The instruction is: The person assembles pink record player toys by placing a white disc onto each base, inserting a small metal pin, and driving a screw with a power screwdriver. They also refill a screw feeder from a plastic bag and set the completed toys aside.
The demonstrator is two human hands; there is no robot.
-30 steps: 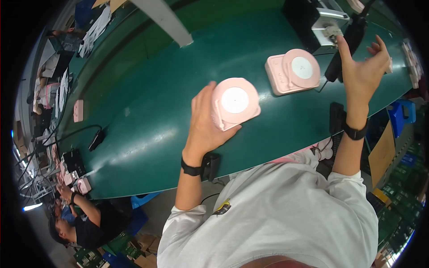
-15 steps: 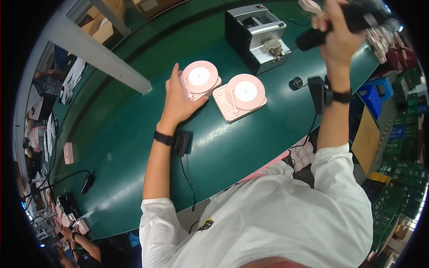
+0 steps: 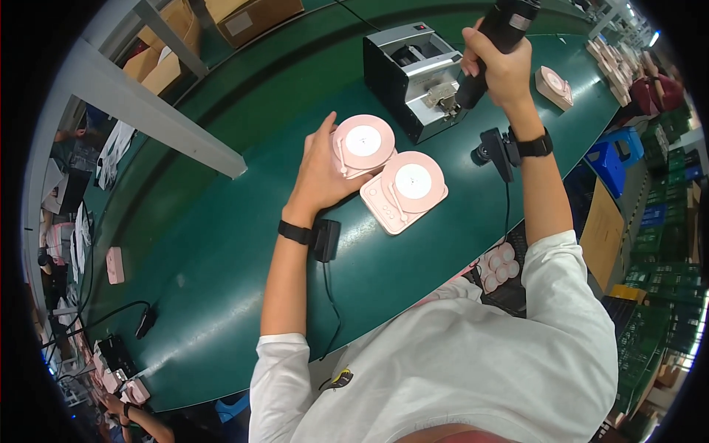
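My left hand [image 3: 321, 173] is wrapped round the left side of a pink toy record player [image 3: 363, 140], its thumb along the near edge. This player lies on the green table. A second pink record player [image 3: 413, 182] sits right beside it, nearer to me, with nothing holding it. My right hand [image 3: 504, 70] grips a black electric screwdriver [image 3: 473, 88], raised and tilted. Its lower end is at the front of a black and silver screw feeder [image 3: 413, 77]; whether it touches cannot be made out.
A grey post [image 3: 170, 111] rises at the left of the green table [image 3: 236, 244]. Another pink player [image 3: 554, 87] lies at the far right. Black devices with cables are strapped to both wrists. Round pink parts [image 3: 498, 266] lie below the table's front edge. Other people work at the sides.
My right hand has brought the screwdriver leftward to the front of the screw feeder. My left hand and its record player have shifted right, closer to the second player. The view has shifted slightly.
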